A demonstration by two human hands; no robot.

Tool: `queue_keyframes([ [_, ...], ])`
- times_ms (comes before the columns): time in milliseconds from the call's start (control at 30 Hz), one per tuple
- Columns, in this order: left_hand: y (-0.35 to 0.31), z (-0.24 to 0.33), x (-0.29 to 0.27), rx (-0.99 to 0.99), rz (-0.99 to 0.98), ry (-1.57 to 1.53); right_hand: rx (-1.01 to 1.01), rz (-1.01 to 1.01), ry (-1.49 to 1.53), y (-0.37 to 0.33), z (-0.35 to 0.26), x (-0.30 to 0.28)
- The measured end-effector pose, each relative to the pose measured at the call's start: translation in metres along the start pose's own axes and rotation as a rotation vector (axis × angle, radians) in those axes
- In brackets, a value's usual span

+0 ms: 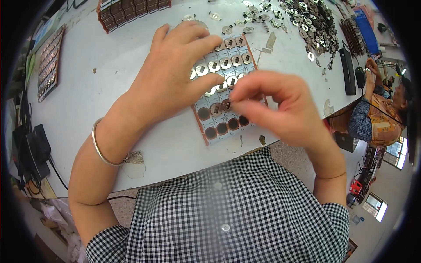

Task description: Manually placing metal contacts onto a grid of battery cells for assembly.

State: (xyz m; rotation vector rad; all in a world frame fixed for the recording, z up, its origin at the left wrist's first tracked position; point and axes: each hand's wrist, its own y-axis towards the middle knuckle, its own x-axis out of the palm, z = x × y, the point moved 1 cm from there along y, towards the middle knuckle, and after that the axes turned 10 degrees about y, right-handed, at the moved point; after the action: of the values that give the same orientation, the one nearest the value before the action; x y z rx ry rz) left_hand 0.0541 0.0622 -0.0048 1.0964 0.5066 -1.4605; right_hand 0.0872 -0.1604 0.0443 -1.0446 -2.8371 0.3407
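Note:
A small flat panel [220,129] with rows of round sockets lies near the front edge of the white table [109,87]. Most sockets hold shiny metal clips; several at the near end show dark and bare. My left hand [175,74] rests flat on the panel's left part, fingers spread over the clips. My right hand [280,105] hovers over the near right part, thumb and forefinger pinched on one small metal clip [226,104] at a socket.
A heap of loose metal clips [307,22] spreads at the far right. Stacked brown panels [127,11] sit at the far edge, another filled panel [48,63] at the left. Another person [379,118] sits at the right, beyond the table.

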Motion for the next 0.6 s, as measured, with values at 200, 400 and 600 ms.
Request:
queue_keyframes([
  [200, -0.001, -0.002, 0.003, 0.016, 0.096, 0.053, -0.136, 0.076, -0.209, 0.002, 0.016, 0.035],
  [400, -0.002, -0.008, 0.006, 0.065, 0.159, 0.063, -0.231, 0.085, -0.468, 0.005, 0.021, 0.043],
  [600, -0.002, -0.006, 0.004, 0.006, 0.147, 0.005, -0.272, 0.114, -0.501, 0.003, 0.025, 0.052],
])
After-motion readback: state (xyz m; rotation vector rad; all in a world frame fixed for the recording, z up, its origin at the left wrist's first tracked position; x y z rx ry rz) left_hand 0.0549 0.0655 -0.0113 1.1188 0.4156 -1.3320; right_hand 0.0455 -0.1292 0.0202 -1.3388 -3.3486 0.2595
